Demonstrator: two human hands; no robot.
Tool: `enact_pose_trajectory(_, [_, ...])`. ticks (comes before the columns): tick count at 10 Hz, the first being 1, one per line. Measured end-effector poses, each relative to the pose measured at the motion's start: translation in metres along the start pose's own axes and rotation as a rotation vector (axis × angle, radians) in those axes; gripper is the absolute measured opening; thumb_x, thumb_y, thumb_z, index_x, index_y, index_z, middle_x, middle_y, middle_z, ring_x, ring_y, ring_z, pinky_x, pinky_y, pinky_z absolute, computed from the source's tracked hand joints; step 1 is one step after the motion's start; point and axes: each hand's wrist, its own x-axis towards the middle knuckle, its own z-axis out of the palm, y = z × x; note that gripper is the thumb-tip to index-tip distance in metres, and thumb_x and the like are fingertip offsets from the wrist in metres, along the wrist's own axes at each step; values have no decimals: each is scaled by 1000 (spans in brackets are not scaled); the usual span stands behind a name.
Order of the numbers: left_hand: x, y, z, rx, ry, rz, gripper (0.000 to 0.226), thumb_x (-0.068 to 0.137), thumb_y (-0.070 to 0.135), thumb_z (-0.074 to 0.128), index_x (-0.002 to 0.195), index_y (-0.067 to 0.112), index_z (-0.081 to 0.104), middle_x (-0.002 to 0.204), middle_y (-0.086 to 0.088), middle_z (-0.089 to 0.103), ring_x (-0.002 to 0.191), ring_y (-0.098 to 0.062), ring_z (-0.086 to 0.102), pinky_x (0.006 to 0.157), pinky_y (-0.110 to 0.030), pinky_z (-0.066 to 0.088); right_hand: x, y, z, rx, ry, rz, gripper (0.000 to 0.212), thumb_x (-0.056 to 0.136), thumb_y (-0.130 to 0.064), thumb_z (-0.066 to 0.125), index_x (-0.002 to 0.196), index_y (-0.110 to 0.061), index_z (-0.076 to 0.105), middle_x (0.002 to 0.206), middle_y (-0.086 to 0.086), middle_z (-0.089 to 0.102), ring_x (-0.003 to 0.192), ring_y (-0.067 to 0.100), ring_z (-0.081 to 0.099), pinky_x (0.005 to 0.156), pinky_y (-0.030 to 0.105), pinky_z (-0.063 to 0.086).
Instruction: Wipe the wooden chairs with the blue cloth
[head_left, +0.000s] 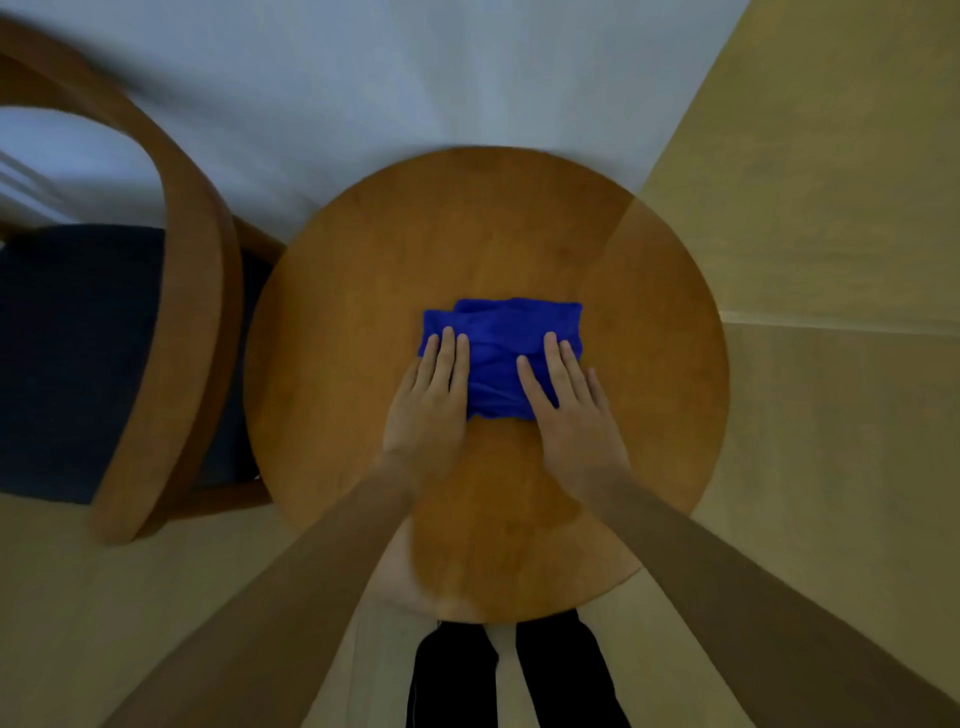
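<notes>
A folded blue cloth lies near the middle of a round wooden table. My left hand lies flat, its straight fingers pressing the cloth's left edge. My right hand lies flat too, fingers spread over the cloth's right side. A wooden chair with a curved back and a dark blue seat cushion stands to the left of the table, close to its rim.
A white wall rises behind the table. Beige floor stretches to the right and in front. My legs in dark trousers stand just below the table's near edge.
</notes>
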Motion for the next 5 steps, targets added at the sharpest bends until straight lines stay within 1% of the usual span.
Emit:
enact_pose_trajectory(1, [-5, 1, -3, -148, -23, 10, 82, 95, 34, 44, 154, 7, -6, 163, -13, -4, 150, -28, 1, 117, -37, 24, -6, -8, 1, 36, -129, 6, 94, 93, -27, 58, 158, -19, -8, 161, 11, -29, 151, 28, -18, 123, 48, 18])
enact_pose_trajectory(2, [0, -8, -23, -164, -132, 13, 82, 97, 38, 44, 154, 11, -7, 163, -10, -6, 150, -26, 1, 118, -39, 25, 4, -9, -24, 33, -213, 7, 92, 91, -36, 61, 159, -19, 2, 161, 11, -28, 152, 29, -10, 121, 52, 20])
enact_pose_trajectory(3, [-8, -16, -51, -73, -236, 48, 79, 98, 40, 42, 155, 14, -5, 163, -9, -6, 150, -25, -1, 118, -38, 20, 2, -9, -59, 104, -293, 3, 84, 94, -36, 60, 159, -23, 9, 164, 10, -18, 153, 30, 0, 118, 49, 28])
enact_pose_trajectory(4, [-29, -20, -79, -2, -165, 116, 72, 98, 37, 44, 155, 12, 7, 163, -9, 10, 150, -24, 7, 118, -37, 17, -10, -11, -94, 89, -285, -5, 83, 96, -25, 59, 159, -25, 6, 165, 6, -16, 153, 27, 3, 113, 40, 36])
enact_pose_trajectory(5, [-54, -25, -111, 2, -21, 200, 60, 97, 32, 46, 151, 14, 27, 153, -5, 36, 145, -22, 25, 116, -35, 19, -26, -19, -132, 50, -253, 12, 91, 93, -8, 58, 159, -24, -4, 166, 3, -14, 153, 24, 3, 109, 35, 41])
